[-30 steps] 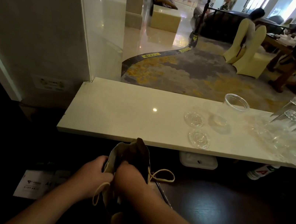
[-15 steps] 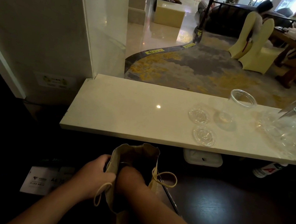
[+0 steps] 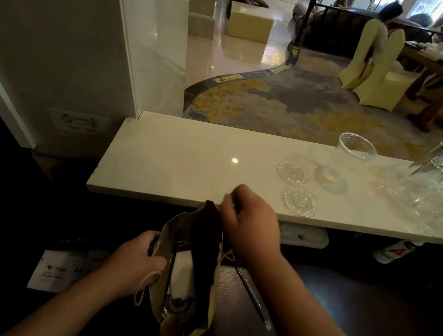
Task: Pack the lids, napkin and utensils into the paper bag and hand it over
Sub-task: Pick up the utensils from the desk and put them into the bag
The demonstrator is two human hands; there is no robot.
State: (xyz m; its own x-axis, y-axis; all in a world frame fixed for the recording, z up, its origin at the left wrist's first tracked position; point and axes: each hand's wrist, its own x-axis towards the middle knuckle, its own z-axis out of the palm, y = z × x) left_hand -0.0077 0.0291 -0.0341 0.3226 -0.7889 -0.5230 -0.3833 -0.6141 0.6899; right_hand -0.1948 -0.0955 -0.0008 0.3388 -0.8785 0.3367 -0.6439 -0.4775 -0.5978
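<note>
Pale marble counter [image 3: 186, 162] is catching lobby light. Left hand [image 3: 139, 259] is pinching the open paper bag [image 3: 184, 321], white napkin [image 3: 181, 275] showing inside; right hand [image 3: 251, 227] is hovering half-curled, empty.

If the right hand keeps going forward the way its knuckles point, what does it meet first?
Probably the front edge of the cream stone counter: the right hand sits just above the brown paper bag, already overlapping that edge. The two clear glass lids lie off to its right. Depth is uncertain.

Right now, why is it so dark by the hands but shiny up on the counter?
In the head view, window light reaches the marble counter, leaving a glare spot; the paper bag, left hand and right hand sit in dim shadow below it, and straight edges bow near the frame's sides.
</note>
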